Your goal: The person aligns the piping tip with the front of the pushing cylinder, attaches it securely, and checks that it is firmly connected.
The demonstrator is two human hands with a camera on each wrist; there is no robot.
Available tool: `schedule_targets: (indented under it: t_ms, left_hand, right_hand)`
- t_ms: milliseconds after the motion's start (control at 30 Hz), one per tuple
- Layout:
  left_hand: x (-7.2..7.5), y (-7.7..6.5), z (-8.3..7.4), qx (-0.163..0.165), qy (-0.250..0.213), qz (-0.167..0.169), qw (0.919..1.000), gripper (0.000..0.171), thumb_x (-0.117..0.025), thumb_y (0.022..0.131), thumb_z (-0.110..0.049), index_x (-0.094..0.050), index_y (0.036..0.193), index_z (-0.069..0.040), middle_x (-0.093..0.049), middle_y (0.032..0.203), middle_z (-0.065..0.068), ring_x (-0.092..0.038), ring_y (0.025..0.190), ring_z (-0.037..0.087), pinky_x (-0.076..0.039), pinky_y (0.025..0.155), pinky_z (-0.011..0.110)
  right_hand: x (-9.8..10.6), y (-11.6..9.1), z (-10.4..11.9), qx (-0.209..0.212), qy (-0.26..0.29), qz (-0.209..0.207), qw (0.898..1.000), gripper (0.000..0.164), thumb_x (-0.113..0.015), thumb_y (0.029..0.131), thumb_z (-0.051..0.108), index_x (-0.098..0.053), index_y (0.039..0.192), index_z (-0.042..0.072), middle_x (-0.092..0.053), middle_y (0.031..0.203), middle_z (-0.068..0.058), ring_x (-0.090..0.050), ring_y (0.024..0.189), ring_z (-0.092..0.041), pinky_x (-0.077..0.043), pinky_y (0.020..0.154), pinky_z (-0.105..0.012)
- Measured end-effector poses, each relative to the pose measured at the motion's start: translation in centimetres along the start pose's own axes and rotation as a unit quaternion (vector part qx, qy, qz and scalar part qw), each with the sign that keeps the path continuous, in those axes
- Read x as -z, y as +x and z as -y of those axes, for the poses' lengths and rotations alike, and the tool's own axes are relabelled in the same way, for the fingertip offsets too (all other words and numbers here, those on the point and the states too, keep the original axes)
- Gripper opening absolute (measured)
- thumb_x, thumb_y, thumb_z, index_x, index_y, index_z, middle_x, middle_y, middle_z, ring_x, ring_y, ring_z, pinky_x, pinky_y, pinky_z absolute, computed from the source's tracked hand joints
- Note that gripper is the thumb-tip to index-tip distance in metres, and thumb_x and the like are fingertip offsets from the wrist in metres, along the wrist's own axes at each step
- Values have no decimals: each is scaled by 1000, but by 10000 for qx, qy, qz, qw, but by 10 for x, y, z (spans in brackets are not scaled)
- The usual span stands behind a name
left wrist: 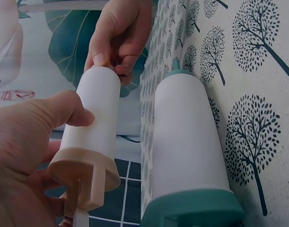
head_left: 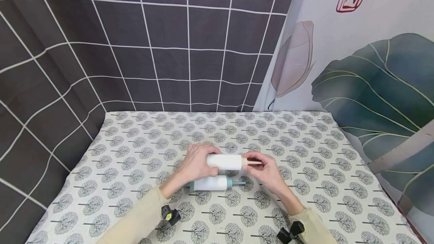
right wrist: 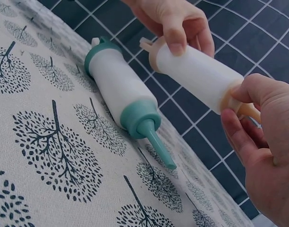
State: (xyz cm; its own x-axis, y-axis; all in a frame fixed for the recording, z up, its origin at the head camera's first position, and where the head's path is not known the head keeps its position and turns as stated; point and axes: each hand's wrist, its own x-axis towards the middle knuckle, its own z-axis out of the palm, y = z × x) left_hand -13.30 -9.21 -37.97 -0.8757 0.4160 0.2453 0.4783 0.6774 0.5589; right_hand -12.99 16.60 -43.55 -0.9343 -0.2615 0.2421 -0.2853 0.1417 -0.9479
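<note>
A white cylindrical bottle (head_left: 224,161) with a beige nozzle lies sideways between my two hands. My left hand (head_left: 196,164) grips its body, thumb across the white wall, near the beige end piece (left wrist: 83,170). At the other end, my right hand (head_left: 265,168) pinches the beige collar (right wrist: 230,98) at the base of the nozzle (right wrist: 250,112). A second white bottle (head_left: 211,183), with green end pieces and a slim green nozzle (right wrist: 156,144), lies on the cloth nearer to me. Neither hand holds that one.
A white cloth (head_left: 142,161) printed with dark trees covers the table. Behind it and on the left hangs a dark curtain (head_left: 169,63) with white grid lines. On the right is a pale curtain (head_left: 369,101) with large leaves.
</note>
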Motion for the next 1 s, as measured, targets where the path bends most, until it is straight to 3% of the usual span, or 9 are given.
schedule_targets:
  t_ms: [267, 467, 633, 1000]
  left_hand:
    - [-2, 2, 2, -76, 118, 152, 9998, 44, -86, 65, -12, -72, 107, -9, -73, 99, 3, -58, 85, 21, -39, 89, 49]
    - [-2, 8, 10, -147, 215, 267, 9993, 40, -85, 67, -13, -73, 105, -13, -72, 100, 0, -58, 89, 20, -39, 90, 48]
    - [-2, 10, 16, -169, 117, 302, 9993, 40, -85, 67, -12, -73, 106, -12, -71, 101, -1, -60, 91, 20, -40, 92, 51]
    - [-9, 9, 31, 31, 5, 448, 9990, 41, -86, 69, -12, -74, 108, -10, -72, 106, 4, -61, 94, 22, -40, 94, 50]
  right_hand:
    - [1, 0, 0, -242, -22, -33, 9997, 36, -75, 82, -4, -65, 117, -5, -65, 115, -24, -67, 94, -28, -57, 81, -32]
    - [2, 3, -1, -364, -144, 137, 9991, 38, -76, 83, 1, -65, 119, 1, -65, 119, -20, -65, 101, -31, -55, 85, -32]
    - [3, 4, -3, -491, -110, 240, 9984, 40, -74, 85, 1, -62, 123, -1, -64, 121, -21, -65, 103, -30, -54, 88, -31]
    - [16, 4, -3, -636, 58, -793, 9948, 31, -61, 94, -1, -57, 123, -9, -57, 119, -32, -63, 100, -22, -51, 87, -22]
